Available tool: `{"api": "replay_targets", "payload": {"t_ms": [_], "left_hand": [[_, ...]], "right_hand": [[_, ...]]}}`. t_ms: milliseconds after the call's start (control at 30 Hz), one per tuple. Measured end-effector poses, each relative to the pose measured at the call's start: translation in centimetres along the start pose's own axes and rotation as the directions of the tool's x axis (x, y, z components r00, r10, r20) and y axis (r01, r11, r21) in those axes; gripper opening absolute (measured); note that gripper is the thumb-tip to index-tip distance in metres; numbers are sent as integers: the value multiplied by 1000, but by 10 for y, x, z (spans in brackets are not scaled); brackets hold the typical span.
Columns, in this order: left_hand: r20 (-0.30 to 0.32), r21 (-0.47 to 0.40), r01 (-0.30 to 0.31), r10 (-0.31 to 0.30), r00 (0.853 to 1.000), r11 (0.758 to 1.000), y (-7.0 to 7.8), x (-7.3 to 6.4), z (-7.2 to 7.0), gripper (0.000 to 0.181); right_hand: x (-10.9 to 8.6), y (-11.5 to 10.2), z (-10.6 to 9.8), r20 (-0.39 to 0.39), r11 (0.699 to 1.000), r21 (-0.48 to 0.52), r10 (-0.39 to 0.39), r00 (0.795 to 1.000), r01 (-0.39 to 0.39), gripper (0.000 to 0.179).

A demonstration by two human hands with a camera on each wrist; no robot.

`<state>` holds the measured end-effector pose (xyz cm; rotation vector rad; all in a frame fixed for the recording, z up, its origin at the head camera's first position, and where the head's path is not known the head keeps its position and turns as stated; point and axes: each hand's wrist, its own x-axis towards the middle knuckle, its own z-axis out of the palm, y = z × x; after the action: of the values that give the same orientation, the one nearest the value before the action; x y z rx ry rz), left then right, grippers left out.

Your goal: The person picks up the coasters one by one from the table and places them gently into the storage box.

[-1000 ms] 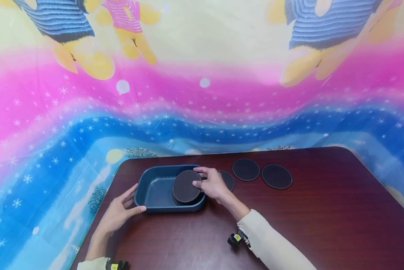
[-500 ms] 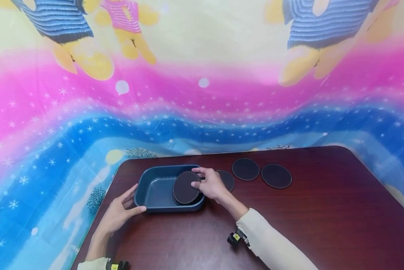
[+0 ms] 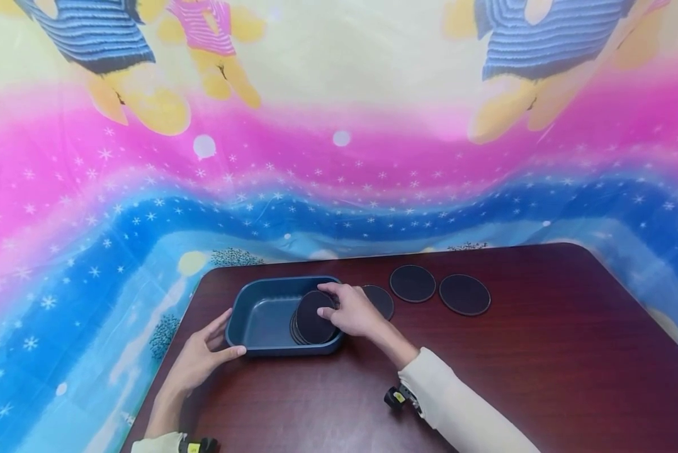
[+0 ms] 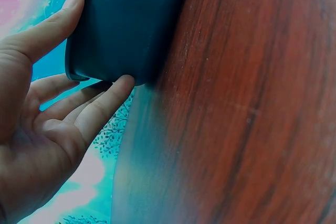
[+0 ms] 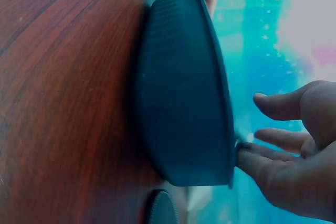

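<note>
A dark blue-grey, rounded-rectangular tray (image 3: 262,324) is standing on the left part of a reddish-brown, wood-grained table (image 3: 486,371). A stack of thin, dark, round discs (image 3: 315,324) is lying inside the tray's right end. The bare left hand (image 3: 199,355) is touching the tray's left end; the bare right hand (image 3: 355,309) is extending over the right rim and the stack. Right of the tray, three more discs are lying on the table: the first disc (image 3: 381,302) partly behind the right hand, the second disc (image 3: 413,284) farther right and back, the third disc (image 3: 464,294) rightmost and slightly nearer. A pink, blue and cream printed cloth (image 3: 339,170) is hanging behind the table.
</note>
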<state>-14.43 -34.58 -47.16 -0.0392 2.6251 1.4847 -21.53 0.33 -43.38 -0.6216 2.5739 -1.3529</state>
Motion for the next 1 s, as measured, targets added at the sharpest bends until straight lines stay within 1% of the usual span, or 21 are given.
{"api": "replay_targets", "payload": {"t_ms": [67, 133, 167, 300, 433, 600, 733, 1000], "left_hand": [[-1, -3, -2, 2, 1000, 1000, 0, 0, 0, 94], [-3, -5, -3, 3, 1000, 1000, -1, 0, 0, 94], [-4, -6, -4, 4, 1000, 1000, -1, 0, 0, 94], [-4, -8, 0, 0, 1000, 1000, -1, 0, -1, 94], [-2, -13, 8, -8, 1000, 1000, -1, -1, -1, 95], [-2, -14, 6, -6, 1000, 1000, -2, -1, 0, 95], [-1, -17, 1, -1, 1000, 1000, -3, 0, 0, 95], [-1, -14, 6, -6, 1000, 1000, -3, 1, 1, 95]], "right_hand": [[-2, -2, -4, -25, 999, -30, -44, 999, 44, 52], [-4, -2, -8, -56, 998, -18, -67, 996, 66, 52], [-5, -1, -11, -69, 998, 4, -68, 995, 69, 52], [-10, 9, -20, -109, 993, 101, -45, 993, 56, 53], [-16, 21, -31, -118, 988, 147, -25, 993, 42, 55], [-24, 38, -47, -122, 984, 178, -8, 993, 30, 57], [-32, 53, -58, -129, 982, 187, 31, 991, -6, 59], [-43, 86, -83, -175, 988, 142, 84, 981, -59, 64]]}}
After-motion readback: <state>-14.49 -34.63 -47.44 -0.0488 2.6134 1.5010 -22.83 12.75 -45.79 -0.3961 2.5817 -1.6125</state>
